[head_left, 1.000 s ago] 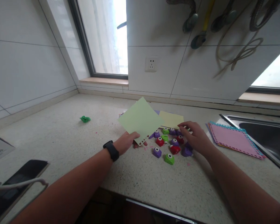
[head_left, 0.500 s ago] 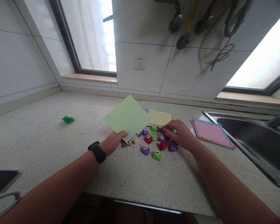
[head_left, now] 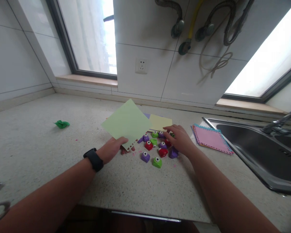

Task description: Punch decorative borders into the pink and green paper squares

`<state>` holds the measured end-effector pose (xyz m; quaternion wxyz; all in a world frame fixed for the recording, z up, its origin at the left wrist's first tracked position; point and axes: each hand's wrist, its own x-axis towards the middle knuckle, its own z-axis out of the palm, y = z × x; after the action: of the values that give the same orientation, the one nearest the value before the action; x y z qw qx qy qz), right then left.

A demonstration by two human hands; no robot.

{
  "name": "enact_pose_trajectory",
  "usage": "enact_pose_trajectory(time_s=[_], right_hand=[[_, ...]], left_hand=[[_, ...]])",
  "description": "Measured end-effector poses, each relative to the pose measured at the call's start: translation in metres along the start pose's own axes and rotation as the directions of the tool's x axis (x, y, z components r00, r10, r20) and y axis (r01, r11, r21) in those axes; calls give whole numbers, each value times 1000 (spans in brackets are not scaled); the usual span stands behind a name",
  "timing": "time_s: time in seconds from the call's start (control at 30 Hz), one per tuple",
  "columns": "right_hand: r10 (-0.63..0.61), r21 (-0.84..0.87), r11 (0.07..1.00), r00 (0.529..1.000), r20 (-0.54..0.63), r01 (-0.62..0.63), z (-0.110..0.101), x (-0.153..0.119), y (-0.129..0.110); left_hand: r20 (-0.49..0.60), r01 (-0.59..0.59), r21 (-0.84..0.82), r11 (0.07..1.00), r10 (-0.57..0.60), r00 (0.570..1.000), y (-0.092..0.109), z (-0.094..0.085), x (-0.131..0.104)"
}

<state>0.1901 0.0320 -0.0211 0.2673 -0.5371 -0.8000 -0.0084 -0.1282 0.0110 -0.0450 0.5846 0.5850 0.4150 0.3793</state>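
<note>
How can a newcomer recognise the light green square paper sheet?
Find the speckled pale countertop, then the left hand with the black wristwatch. It holds the light green square paper sheet near one corner. Unlike the pale yellow paper sheet, it is hand-held, with small holes.

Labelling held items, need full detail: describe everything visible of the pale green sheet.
The pale green sheet looks like plain, thin paper or card, roughly square and uncreased. A short row of small, heart-like cut-outs runs along its lower-right edge from the near corner. It is turned diamond-wise, one corner toward the person. The left hand pinches it near that corner, thumb on top, fingers underneath. Its right corner overlaps the yellow sheet in view; whether they touch is unclear.
</note>
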Motion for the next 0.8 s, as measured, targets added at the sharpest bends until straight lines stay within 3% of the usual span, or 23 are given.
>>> enact_pose_trajectory(time_s=[0.23,0.33,0.4,0.47,0.57,0.7,0.8], right_hand=[[46,-119,992,998,37,-42,15,7,0],[54,-15,998,999,-3,-54,10,7,-5],[116,164,981,991,-60,-105,6,7,-10],[233,428,888,967,-102,-169,2,7,-17],[328,786,609,936,-129,-105,0,7,-29],[320,944,328,943,-92,-19,-4,5,-43],[278,967,246,951,-132,62,-11,1,-53]], left_hand=[[-1,6,30,1000,-6,1000,-2,0,1],[8,-4,37,999,3,1000,0,2,0],[-4,3,70,998,-3,1000,4,4,-1],[-32,30,120,992,-26,999,9,7,-3],[-101,93,227,969,-72,992,15,11,-7],[-106,123,399,909,-87,991,15,10,-9],[-86,96,464,880,-63,994,13,9,-10]])
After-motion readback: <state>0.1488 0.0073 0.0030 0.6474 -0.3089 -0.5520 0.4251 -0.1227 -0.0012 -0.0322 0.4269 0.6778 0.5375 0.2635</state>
